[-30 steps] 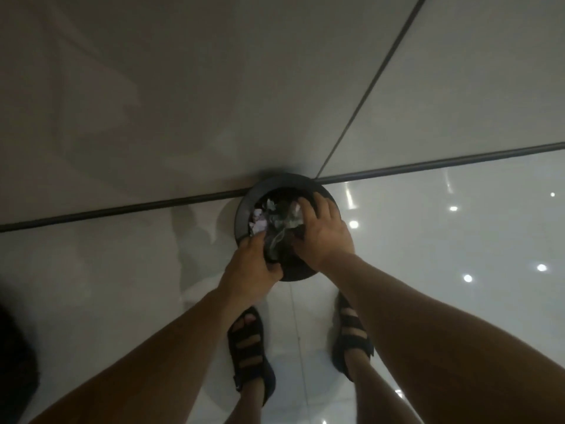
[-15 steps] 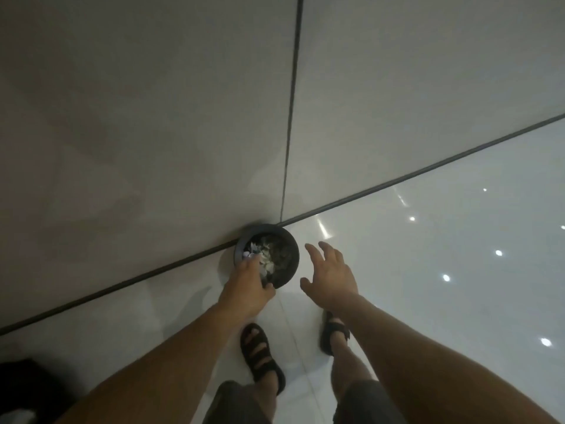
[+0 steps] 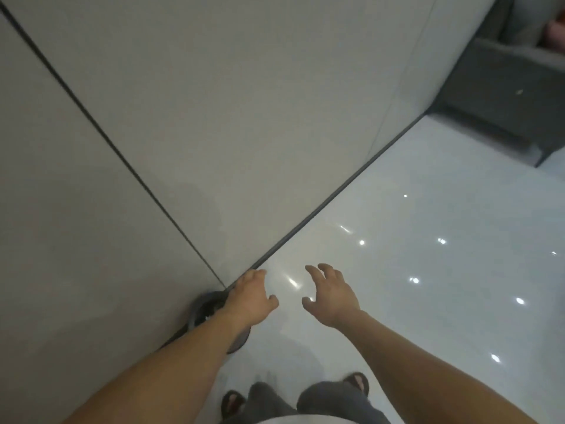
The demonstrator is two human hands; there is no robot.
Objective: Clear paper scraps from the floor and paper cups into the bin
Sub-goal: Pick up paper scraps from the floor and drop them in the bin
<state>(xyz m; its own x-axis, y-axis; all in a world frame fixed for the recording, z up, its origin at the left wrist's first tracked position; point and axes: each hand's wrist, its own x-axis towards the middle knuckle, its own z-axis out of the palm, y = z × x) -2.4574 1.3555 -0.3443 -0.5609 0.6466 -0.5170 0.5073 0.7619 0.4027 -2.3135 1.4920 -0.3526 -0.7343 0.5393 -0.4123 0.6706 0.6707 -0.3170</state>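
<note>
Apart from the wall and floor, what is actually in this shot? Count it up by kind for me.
Hands: 2, the left hand and the right hand, both holding nothing
Bins: 1, a dark bin, partly hidden
Sandals: 2, the left sandal and the right sandal
Seats: 1, a grey seat at the far right
Total: 6

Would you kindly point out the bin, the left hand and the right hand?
bin (image 3: 197,307): head view, on its dark rim.
left hand (image 3: 250,298): head view, back of the hand.
right hand (image 3: 333,296): head view, back of the hand.
</note>
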